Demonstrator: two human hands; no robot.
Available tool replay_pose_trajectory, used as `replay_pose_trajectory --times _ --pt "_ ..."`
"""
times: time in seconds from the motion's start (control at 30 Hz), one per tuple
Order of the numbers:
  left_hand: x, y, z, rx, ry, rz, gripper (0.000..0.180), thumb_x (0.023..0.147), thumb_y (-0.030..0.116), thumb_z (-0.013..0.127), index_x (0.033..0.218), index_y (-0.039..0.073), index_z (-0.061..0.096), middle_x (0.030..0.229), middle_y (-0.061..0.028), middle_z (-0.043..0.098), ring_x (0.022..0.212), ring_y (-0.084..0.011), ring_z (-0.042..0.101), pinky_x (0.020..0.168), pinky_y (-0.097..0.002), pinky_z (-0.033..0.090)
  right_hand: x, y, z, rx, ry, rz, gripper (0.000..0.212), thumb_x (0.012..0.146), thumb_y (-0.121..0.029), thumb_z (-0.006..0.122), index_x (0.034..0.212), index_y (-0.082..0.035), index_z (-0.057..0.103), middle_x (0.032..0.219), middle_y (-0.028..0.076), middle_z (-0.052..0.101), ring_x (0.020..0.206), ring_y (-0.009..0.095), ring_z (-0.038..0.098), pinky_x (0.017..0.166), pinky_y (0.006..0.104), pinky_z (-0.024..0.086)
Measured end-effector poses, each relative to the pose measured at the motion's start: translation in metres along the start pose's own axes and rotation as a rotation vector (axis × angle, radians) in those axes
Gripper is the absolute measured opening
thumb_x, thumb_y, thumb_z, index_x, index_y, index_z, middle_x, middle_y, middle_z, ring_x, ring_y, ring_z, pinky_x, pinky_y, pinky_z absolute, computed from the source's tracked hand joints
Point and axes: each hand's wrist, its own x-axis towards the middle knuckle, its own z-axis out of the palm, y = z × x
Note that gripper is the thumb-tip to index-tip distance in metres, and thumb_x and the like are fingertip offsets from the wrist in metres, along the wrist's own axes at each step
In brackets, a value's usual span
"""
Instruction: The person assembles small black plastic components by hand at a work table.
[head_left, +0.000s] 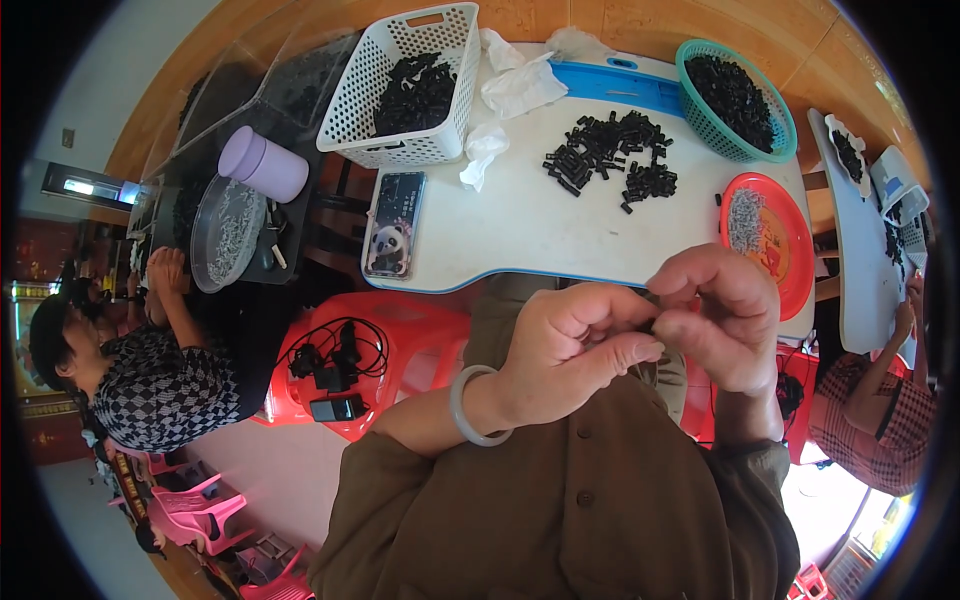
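Observation:
In front of my chest, just off the table's near edge, my hands meet fingertip to fingertip. My left hand [580,350], with a pale bangle at its wrist, pinches a small black piece [648,326] that is mostly hidden by the fingers. My right hand [725,320] is closed, thumb and forefinger curled against the left fingertips; what they hold is too small to make out. Beyond them a loose pile of short black cylindrical pieces [600,150] lies on the white table [530,225]. Close to my right hand, a red plate [800,255] holds small silvery metal parts [745,218].
A white basket [345,130] and a green basket [715,125] hold black pieces. A phone [396,225] and crumpled tissues [525,85] lie on the table. A red stool [425,335] bears cables and adapters. Other people sit left [165,385] and right [870,430].

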Motion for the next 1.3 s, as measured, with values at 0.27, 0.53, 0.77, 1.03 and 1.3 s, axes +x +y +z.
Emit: replay_pose_trajectory --times 0.27,0.53,0.77,1.03,1.3 --pt "0.001 -0.021 -0.016 -0.081 0.109 0.000 0.015 0.091 0.005 0.062 0.105 -0.001 0.060 0.084 -0.0039 0.067 0.065 -0.0019 0.054 0.056 -0.0163 0.042 0.011 0.074 -0.054 -0.079 0.438 0.191 0.011 0.087 -0.007 0.061 0.096 -0.001 0.061 0.070 -0.004 0.056 0.059 0.003 0.048 0.053 0.0178 0.038" --pt "-0.002 -0.044 -0.025 -0.041 0.222 -0.048 0.013 0.091 0.008 0.062 0.101 0.000 0.060 0.083 -0.0086 0.066 0.062 -0.0052 0.053 0.053 -0.0174 0.043 0.011 0.191 -0.083 -0.688 0.443 0.224 0.014 0.082 -0.009 0.064 0.094 -0.002 0.062 0.069 0.005 0.059 0.061 0.017 0.056 0.057 0.0314 0.047" --pt "-0.002 -0.048 -0.032 -0.012 0.240 -0.060 0.014 0.092 0.005 0.061 0.104 -0.001 0.060 0.085 -0.0029 0.065 0.068 -0.0029 0.056 0.057 -0.0166 0.042 0.033 0.190 -0.074 -1.221 0.454 -0.034 0.028 0.079 -0.010 0.066 0.105 0.000 0.061 0.111 0.018 0.060 0.098 0.035 0.058 0.084 0.0416 0.047" --pt "0.003 -0.065 -0.034 0.012 0.269 -0.047 0.015 0.091 0.006 0.062 0.104 -0.001 0.060 0.082 -0.0018 0.065 0.065 -0.0013 0.053 0.055 -0.0157 0.041 0.034 0.223 -0.069 -1.432 0.297 0.191 0.068 0.088 -0.046 0.054 0.136 0.000 0.041 0.143 0.029 0.032 0.133 0.044 0.028 0.110 0.0544 0.019" --pt "0.041 -0.138 -0.090 0.236 0.365 0.058 0.016 0.089 0.005 0.062 0.103 -0.002 0.059 0.081 -0.0061 0.065 0.060 -0.0030 0.052 0.052 -0.0165 0.041 0.035 0.220 -0.063 -1.453 0.260 0.232 0.069 0.090 -0.047 0.050 0.139 0.001 0.038 0.146 0.027 0.030 0.135 0.044 0.025 0.112 0.0547 0.016"
